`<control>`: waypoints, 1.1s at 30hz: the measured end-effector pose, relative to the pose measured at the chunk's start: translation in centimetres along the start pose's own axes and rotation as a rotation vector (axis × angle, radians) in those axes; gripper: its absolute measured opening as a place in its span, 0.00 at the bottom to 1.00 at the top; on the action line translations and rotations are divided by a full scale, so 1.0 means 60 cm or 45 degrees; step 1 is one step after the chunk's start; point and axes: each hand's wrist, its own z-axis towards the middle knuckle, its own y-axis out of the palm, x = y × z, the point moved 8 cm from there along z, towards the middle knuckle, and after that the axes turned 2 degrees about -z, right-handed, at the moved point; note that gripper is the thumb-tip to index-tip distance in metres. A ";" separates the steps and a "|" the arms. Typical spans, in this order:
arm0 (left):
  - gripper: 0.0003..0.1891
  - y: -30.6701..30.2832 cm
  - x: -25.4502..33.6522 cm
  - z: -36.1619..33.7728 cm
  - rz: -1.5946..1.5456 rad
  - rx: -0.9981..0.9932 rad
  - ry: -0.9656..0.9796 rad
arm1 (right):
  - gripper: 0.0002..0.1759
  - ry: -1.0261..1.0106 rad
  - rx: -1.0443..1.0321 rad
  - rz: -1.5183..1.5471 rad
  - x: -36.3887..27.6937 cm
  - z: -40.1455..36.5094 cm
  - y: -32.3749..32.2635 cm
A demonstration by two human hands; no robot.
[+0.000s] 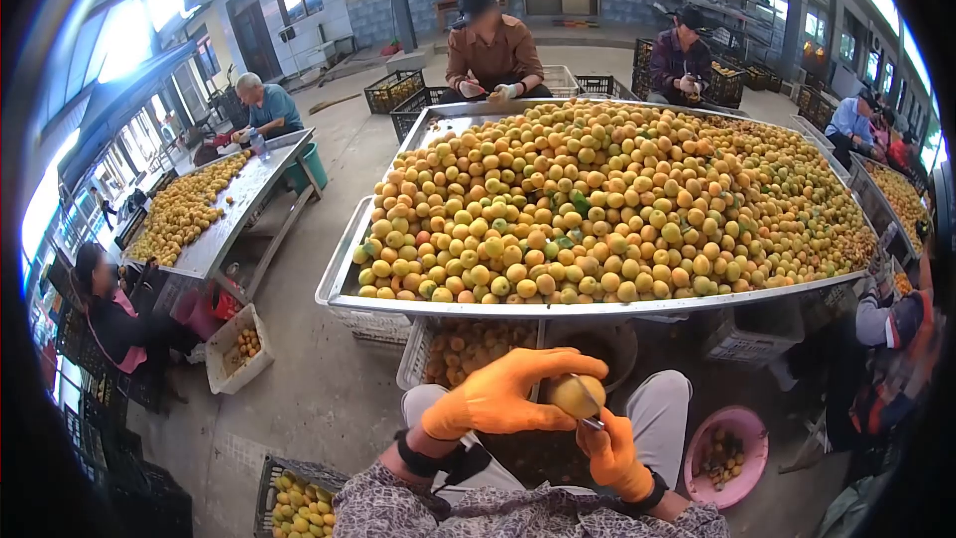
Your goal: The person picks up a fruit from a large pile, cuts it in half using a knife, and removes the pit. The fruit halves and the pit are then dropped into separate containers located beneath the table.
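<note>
On a concrete floor (299,364), a metal-rimmed table (478,310) is heaped with yellow fruits (597,204). Just short of its near edge, one round fruit (571,398) is gripped by the left hand (513,391); a knife (594,423) is clamped in the right hand (614,456), its blade slanted forward-left across it.

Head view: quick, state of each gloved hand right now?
Left hand: closed, holding a yellow fruit.
Right hand: closed, holding a knife at the fruit.
</note>
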 end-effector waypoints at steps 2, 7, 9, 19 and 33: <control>0.37 0.023 -0.012 -0.002 -1.008 0.316 0.026 | 0.23 -0.135 0.188 0.072 -0.015 0.000 -0.006; 0.42 0.070 -0.036 -0.007 -1.466 0.446 0.073 | 0.27 -0.391 0.504 -0.085 -0.041 0.016 -0.019; 0.37 0.049 -0.022 -0.020 -1.183 0.417 0.041 | 0.23 -0.309 0.214 -0.099 -0.044 0.018 -0.011; 0.31 -0.020 0.013 -0.018 0.088 0.271 0.017 | 0.24 -0.089 -0.014 -0.167 -0.034 0.023 -0.014; 0.31 0.042 -0.141 -0.014 -1.211 0.522 -0.019 | 0.22 0.206 0.239 0.083 -0.056 0.075 -0.055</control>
